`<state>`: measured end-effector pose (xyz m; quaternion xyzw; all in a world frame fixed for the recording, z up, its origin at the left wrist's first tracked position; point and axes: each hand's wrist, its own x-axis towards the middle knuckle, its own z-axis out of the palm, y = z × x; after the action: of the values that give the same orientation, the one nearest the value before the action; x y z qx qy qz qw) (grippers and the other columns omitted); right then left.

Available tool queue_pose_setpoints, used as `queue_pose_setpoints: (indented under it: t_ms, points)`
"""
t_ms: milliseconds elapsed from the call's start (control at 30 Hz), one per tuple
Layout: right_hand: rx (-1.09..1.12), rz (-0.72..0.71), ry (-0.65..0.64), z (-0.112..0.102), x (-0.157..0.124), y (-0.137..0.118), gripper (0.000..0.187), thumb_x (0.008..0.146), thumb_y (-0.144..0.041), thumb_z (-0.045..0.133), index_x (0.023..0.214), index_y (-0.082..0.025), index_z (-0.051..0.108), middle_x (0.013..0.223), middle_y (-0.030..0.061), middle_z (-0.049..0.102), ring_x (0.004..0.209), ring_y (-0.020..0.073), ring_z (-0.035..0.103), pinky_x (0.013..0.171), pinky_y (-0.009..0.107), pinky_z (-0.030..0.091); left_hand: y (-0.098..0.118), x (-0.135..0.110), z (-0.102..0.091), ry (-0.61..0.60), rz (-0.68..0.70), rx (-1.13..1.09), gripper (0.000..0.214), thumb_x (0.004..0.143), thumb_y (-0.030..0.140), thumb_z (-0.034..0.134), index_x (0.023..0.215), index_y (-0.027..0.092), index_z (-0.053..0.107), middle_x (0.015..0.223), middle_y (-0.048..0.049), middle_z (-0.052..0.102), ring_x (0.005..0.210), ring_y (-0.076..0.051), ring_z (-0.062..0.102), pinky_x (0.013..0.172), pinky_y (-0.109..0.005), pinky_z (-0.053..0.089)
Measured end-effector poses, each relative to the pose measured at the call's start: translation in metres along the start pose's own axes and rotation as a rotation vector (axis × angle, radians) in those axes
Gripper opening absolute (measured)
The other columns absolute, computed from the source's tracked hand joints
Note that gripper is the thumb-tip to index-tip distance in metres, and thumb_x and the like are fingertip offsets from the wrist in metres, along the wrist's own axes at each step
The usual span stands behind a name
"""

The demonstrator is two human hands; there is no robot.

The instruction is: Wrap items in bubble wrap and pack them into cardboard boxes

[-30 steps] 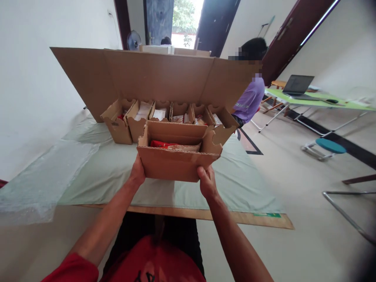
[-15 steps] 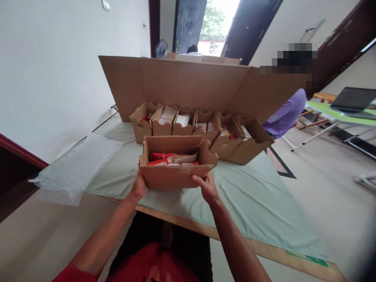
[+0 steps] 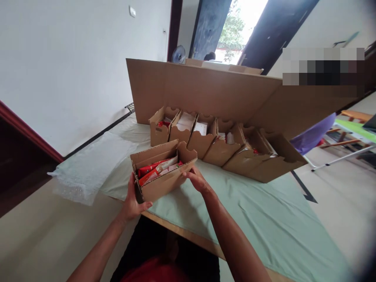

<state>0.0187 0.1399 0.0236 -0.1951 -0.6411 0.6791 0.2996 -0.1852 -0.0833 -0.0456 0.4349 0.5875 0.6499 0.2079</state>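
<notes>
Between my hands is a small open cardboard box [image 3: 164, 187], turned at an angle near the table's front edge. Red and white packets [image 3: 155, 169] lie inside it. My left hand [image 3: 132, 201] grips the box's left end, its thumb along the front wall. My right hand [image 3: 197, 179] holds the right end, thumb on the front wall and the other fingers mostly hidden behind the box. Just beyond, several similar cardboard boxes [image 3: 227, 150] stand in a row, with packets and white papers in them.
A tall cardboard panel [image 3: 205, 88] stands behind the row. Clear plastic wrap [image 3: 91, 164] hangs over the left edge of the table with its pale green cloth [image 3: 235, 207]. A person in a purple sleeve [image 3: 314, 133] is at the right, partly behind the panel.
The held box has swung round, its left end coming nearer to me and its right end pointing away. My left thumb now lies on its front wall. The view has shifted left.
</notes>
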Motion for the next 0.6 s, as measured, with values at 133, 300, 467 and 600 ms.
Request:
queue_pose_setpoints:
  t_ms: [133, 300, 467, 600]
  points:
    - [-0.074, 0.051, 0.097, 0.007, -0.011, 0.003, 0.080, 0.067, -0.068, 0.081, 0.129, -0.020, 0.062, 0.134, 0.0122, 0.069, 0.127, 0.0327, 0.061, 0.110, 0.052, 0.045, -0.001, 0.012, 0.007, -0.042, -0.020, -0.009, 0.144, 0.056, 0.048, 0.093, 0.163, 0.029, 0.000, 0.165, -0.0209, 0.027, 0.152, -0.041, 0.032, 0.122, -0.060, 0.029]
    - [-0.116, 0.023, 0.224, 0.027, -0.017, 0.006, 0.074, 0.078, -0.071, 0.070, 0.132, -0.023, 0.060, 0.141, 0.0108, 0.065, 0.133, 0.0315, 0.056, 0.112, 0.051, 0.044, 0.005, 0.013, 0.010, 0.070, -0.005, -0.020, 0.141, 0.056, 0.049, 0.091, 0.163, 0.031, 0.002, 0.163, -0.0189, 0.029, 0.150, -0.041, 0.035, 0.119, -0.058, 0.036]
    - [-0.110, -0.044, 0.125, 0.064, 0.028, -0.007, 0.077, 0.079, -0.073, 0.068, 0.137, -0.023, 0.057, 0.140, 0.0100, 0.065, 0.129, 0.0296, 0.059, 0.113, 0.051, 0.044, 0.021, 0.014, -0.010, 0.336, 0.028, 0.056, 0.132, 0.062, 0.052, 0.087, 0.162, 0.032, 0.002, 0.152, -0.0171, 0.038, 0.139, -0.037, 0.049, 0.112, -0.053, 0.044]
    - [-0.205, -0.161, 0.107, 0.091, 0.062, -0.009, 0.098, 0.076, -0.074, 0.070, 0.155, -0.025, 0.038, 0.162, 0.0127, 0.040, 0.149, 0.0303, 0.039, 0.123, 0.052, 0.029, 0.034, 0.033, -0.043, 0.507, 0.119, 0.121, 0.128, 0.063, 0.057, 0.084, 0.160, 0.031, 0.005, 0.145, -0.0153, 0.043, 0.134, -0.035, 0.052, 0.108, -0.051, 0.048]
